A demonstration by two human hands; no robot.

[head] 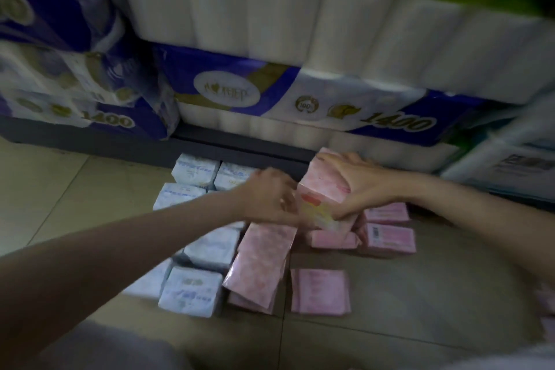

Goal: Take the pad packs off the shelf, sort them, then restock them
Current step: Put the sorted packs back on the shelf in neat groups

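Pad packs lie sorted on the tiled floor in front of the shelf. Several pale blue packs (192, 288) form a group on the left, and several pink packs (319, 291) lie on the right. My right hand (357, 186) grips a stack of pink packs (322, 186) from above, near the shelf base. My left hand (270, 198) touches the same stack on its left side, its fingers blurred by motion. More pink packs (390, 239) lie just under and to the right of the held stack.
The bottom shelf (240, 147) holds large purple and white toilet paper bundles (300, 105), with more white rolls stacked above. Another wrapped bundle (510, 165) stands at the right. Bare floor tiles (405, 324) show in front.
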